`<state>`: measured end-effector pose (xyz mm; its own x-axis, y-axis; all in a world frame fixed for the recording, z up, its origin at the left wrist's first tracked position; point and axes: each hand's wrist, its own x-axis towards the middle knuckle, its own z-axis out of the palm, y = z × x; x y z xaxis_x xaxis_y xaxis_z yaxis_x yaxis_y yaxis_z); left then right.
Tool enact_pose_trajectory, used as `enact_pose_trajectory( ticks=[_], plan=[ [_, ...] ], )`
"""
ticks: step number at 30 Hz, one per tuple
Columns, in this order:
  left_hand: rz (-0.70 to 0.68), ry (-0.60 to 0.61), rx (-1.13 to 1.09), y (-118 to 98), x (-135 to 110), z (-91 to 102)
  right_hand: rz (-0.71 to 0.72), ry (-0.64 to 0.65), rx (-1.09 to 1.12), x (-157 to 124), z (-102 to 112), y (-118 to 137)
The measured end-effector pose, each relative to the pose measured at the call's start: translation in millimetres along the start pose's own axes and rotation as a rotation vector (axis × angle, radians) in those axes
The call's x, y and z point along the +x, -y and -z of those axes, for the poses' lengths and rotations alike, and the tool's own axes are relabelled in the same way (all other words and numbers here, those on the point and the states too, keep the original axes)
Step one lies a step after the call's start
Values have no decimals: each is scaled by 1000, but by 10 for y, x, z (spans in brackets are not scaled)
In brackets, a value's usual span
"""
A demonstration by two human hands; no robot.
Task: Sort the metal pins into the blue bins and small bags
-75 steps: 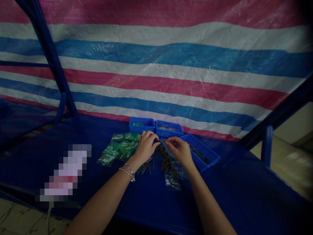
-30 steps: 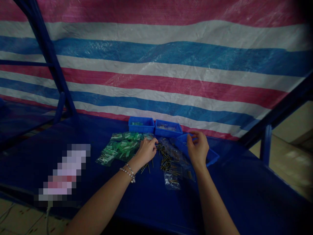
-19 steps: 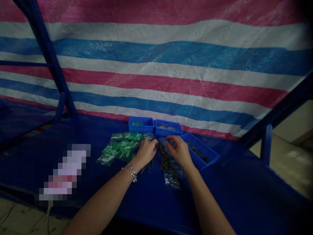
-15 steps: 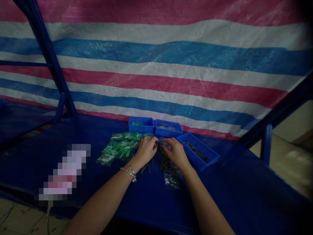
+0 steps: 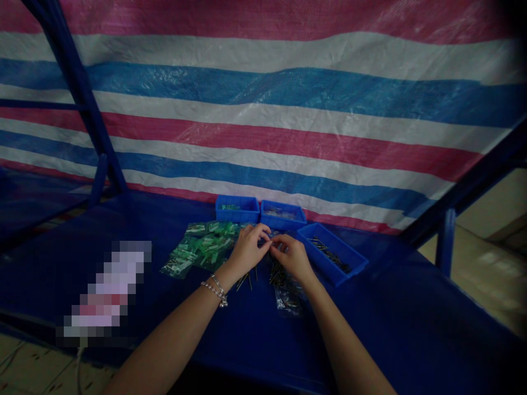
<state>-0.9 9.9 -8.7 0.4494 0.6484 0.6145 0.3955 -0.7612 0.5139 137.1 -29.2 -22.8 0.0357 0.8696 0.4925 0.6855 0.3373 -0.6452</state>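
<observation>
My left hand [image 5: 247, 251] and my right hand [image 5: 291, 258] sit close together above the blue tabletop, their fingertips meeting over something too small to make out. A pile of loose thin metal pins [image 5: 279, 274] lies just below my right hand, on and around a clear plastic bag [image 5: 289, 302]. Green-tinted plastic packets [image 5: 201, 247] lie next to my left hand, on its far-left side. A shallow blue plastic bin [image 5: 331, 254] holding dark pins stands to the right of my right hand.
Two more blue bins [image 5: 237, 209] [image 5: 283, 215] stand side by side at the table's back edge. A pixelated object [image 5: 105, 291] lies at the left. A striped tarpaulin [image 5: 263, 120] hangs behind the blue metal-framed table [image 5: 370, 329].
My right hand has moved left from above the right bin to meet my left hand's fingertips. My left hand has shifted only slightly. The bins and packets stay in place.
</observation>
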Motion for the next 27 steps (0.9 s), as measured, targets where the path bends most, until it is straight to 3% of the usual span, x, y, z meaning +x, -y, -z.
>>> enact_pose_trajectory(
  ticks=[10, 20, 27],
  plan=[
    [50, -42, -134, -65, 37, 53, -126, 5, 352, 20, -25, -102],
    [-20, -29, 159, -52, -32, 22, -385, -81, 720, 33, 68, -14],
    [-25, -16, 222, -108, -39, 42, -427, -70, 825, 13, 45, 11]
  ],
)
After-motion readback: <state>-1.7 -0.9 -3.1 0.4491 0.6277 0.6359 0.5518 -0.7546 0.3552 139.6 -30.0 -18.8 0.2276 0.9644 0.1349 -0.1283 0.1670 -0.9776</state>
